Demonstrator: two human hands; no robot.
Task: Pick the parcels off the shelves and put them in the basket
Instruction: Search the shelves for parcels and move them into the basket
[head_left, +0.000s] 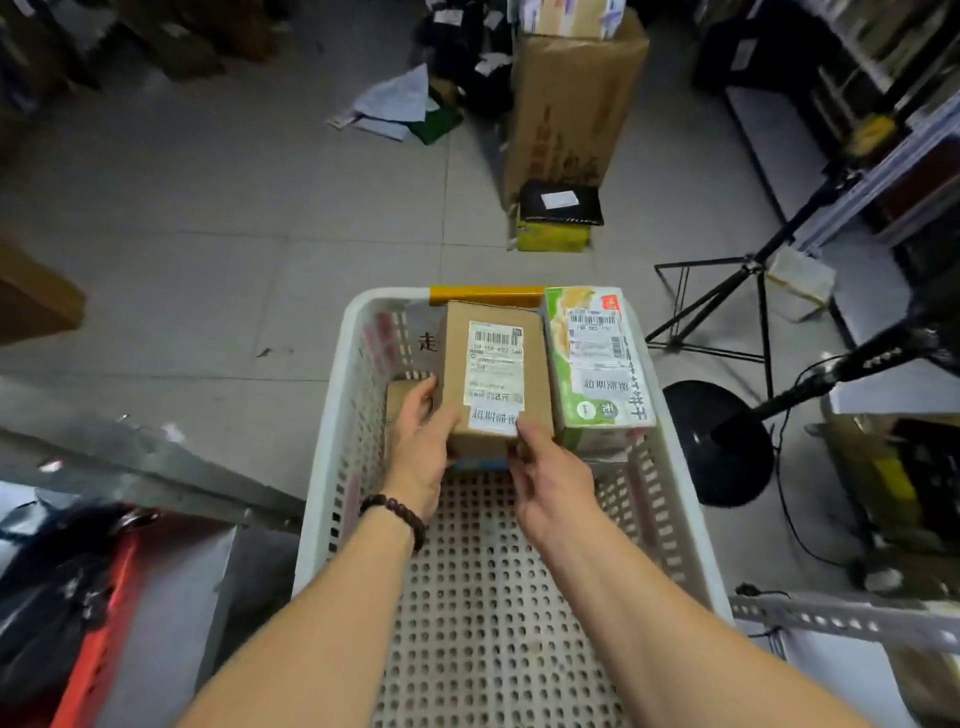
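**Both hands on the brown parcel, down in the basket**

Left hand (421, 441) is wrapped round the near-left corner of the brown cardboard parcel (493, 374), fingers curled along its side, with a dark bead bracelet (395, 512) on that wrist. Right hand (545, 478) has the near-right corner, thumb up on top by the white label, the other fingers tucked underneath out of sight. So that's a two-handed grasp.

The parcel is in the far half of the white perforated basket (332, 467), label up, its long side running toward the far rim. Whether it rests on the basket floor or is held just off it, can't tell from here.

Right up against its right flank is a green printed parcel (597, 374), in the basket's far-right corner. Toward the basket's left wall, a small brown box (399, 397) peeks out beneath the left-hand fingers. A yellow handle (485, 295) sits on the basket's far rim.

Beyond the basket, on the grey tiled floor (208, 208), stands a tall cardboard carton (571, 104). At its foot a black mailer bag (561, 205) lies on a yellow box (550, 239). To the right of the basket are a black tripod stand (750, 265) and a round black base (727, 467).
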